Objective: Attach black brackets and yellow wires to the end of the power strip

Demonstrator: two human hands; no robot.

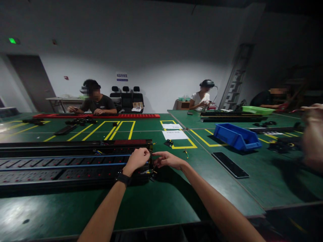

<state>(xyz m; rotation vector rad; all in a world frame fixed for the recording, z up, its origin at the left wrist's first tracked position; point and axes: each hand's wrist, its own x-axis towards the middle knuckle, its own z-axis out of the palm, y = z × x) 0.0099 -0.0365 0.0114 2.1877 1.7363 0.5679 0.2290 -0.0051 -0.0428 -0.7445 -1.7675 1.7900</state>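
Both my hands meet at the right end of a long black power strip assembly (63, 166) that lies across the green table (156, 198). My left hand (137, 159), with a dark watch on the wrist, is closed in a fist at the strip's end. My right hand (168, 158) is pinched with its fingers pointing left, right against the left hand. Thin coloured wires (149, 172) hang out of the strip's end just below the hands. What the fingers pinch is too small to make out.
A blue bin (236, 136), a flat black strip (229, 164), white papers (174, 134) and small black parts lie on the table. A red strip (101, 116) lies at the far side. Three seated people work across the tables. A blurred hand (313, 134) intrudes at right.
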